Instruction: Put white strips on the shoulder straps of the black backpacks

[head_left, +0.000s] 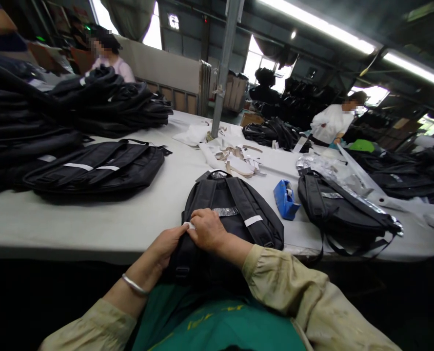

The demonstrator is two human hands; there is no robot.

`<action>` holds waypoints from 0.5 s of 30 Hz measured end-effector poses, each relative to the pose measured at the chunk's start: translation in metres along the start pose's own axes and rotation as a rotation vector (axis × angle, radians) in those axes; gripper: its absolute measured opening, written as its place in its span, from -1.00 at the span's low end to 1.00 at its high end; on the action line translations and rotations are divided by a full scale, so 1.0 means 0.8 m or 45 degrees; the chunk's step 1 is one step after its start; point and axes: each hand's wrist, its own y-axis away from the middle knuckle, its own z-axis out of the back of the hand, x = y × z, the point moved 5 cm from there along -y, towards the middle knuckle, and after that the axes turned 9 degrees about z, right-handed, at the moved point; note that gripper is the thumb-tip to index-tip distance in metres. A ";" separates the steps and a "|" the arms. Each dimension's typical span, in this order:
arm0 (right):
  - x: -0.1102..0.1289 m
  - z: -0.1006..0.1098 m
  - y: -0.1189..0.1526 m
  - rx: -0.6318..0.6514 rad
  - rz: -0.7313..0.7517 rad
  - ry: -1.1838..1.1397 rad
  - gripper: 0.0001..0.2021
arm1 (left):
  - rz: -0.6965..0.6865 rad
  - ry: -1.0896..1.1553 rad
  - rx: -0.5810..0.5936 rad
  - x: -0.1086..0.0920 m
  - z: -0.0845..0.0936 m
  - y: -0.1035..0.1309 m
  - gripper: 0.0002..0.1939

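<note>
A black backpack [224, 195] lies straps up at the table's front edge, close against my body. White tape [253, 221] crosses its right strap, and a crinkled silvery piece [226, 211] shows between the straps. At the left strap, my left hand [169, 243] pinches the end of a small white strip [189, 225]. My right hand [207, 229] rests on the same strap, its fingers closed against the strip from the other side. A blue tape dispenser [286, 200] stands right of the backpack.
Another black backpack [96, 168] lies left, beside tall piles [15, 112]. One more backpack [337, 209] is at the right. Paper scraps [239, 161] lie around a metal post [224, 73]. People work behind the table [158, 209] at the left and right.
</note>
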 end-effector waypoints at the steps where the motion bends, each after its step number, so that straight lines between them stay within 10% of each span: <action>1: 0.001 0.000 0.001 -0.011 -0.008 -0.009 -0.79 | 0.013 0.019 0.026 0.000 -0.001 0.000 -0.83; 8: -0.031 0.016 0.034 -0.147 -0.032 -0.272 -0.64 | -0.038 -0.177 -0.167 -0.009 0.003 0.003 -0.82; 12: -0.109 0.106 0.101 -0.557 -0.188 -0.269 -0.68 | -0.021 -0.210 -0.252 -0.009 0.008 0.007 -0.79; 15: -0.212 0.186 0.174 -0.826 -0.755 -0.199 -0.74 | 0.021 -0.302 -0.290 -0.006 0.008 0.012 -0.80</action>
